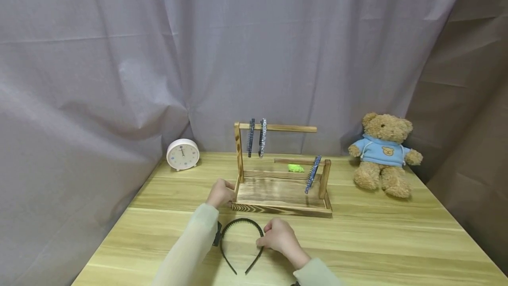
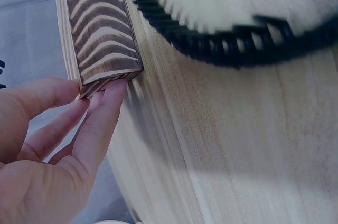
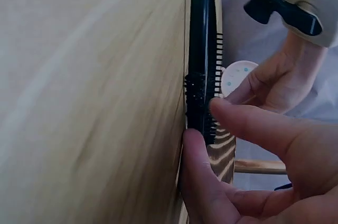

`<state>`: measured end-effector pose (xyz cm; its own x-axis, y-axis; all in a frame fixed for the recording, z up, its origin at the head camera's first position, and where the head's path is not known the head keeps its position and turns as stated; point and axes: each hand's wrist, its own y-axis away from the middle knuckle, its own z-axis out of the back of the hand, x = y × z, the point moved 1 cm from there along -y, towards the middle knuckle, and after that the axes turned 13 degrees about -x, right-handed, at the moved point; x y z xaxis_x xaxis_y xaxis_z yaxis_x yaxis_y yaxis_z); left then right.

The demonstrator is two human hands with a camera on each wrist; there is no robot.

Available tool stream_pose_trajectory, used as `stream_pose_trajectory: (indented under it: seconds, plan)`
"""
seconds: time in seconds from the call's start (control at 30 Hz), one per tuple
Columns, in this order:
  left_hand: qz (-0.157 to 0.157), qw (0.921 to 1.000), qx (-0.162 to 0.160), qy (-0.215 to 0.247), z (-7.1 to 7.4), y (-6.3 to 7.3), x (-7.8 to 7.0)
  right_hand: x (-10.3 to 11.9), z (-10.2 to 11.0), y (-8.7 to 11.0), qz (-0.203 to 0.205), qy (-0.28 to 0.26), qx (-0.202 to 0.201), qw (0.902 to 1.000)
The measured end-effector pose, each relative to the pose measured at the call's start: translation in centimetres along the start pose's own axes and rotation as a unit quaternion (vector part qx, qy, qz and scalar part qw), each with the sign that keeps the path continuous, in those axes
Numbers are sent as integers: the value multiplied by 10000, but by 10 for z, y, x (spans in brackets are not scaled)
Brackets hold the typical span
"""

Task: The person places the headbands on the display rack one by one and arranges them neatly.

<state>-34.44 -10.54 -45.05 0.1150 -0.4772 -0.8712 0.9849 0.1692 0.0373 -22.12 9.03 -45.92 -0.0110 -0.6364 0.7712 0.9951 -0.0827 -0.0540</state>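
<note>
A black toothed headband (image 1: 243,220) is pinched at its right side between the thumb and forefinger of my right hand (image 1: 282,238); its two ends point toward me. The right wrist view shows the same headband (image 3: 200,28) edge-on, with the fingertips on its toothed band. My left hand (image 1: 220,194) holds the left end of a wooden rack (image 1: 278,209), thumb and fingers at its front corner in the left wrist view. On the rack's taller bar hang a dark blue headband (image 1: 251,138) and a silvery one (image 1: 263,138). A blue glittery headband (image 1: 313,174) hangs on the lower bar.
A white round clock (image 1: 183,154) stands at the table's back left. A teddy bear (image 1: 382,153) in a blue hoodie sits at the back right. Something bright green (image 1: 295,168) shows behind the rack's lower bar. Grey curtain (image 1: 246,56) hangs behind the wooden table (image 1: 381,242).
</note>
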Motion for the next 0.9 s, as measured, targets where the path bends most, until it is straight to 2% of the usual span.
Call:
stream_pose_trajectory:
  seconds: [0.13,0.3,0.5,0.6,0.73,0.8,0.9]
  plan:
    - [3,10000,7,52,0,1,-1,2,-2,0,147,158,-46,9998]
    - [-51,10000,-26,12,1,2,-2,-2,-2,-2,-63,-508,286,9983]
    - [-106,9999,-48,-43,1,2,-3,-7,2,-4,-452,-1244,525,9898]
    - [-98,9999,-59,-52,1,4,-4,-11,2,-4,-665,-1605,714,9822]
    - [-76,9999,-52,-55,0,5,-5,-14,2,-3,-920,-2102,1082,9673]
    - [-46,10000,-54,-57,0,4,-4,-15,3,-2,-921,-2256,1187,9626]
    - [-30,10000,-42,-50,0,5,-5,-15,5,0,-867,-2410,1140,9599]
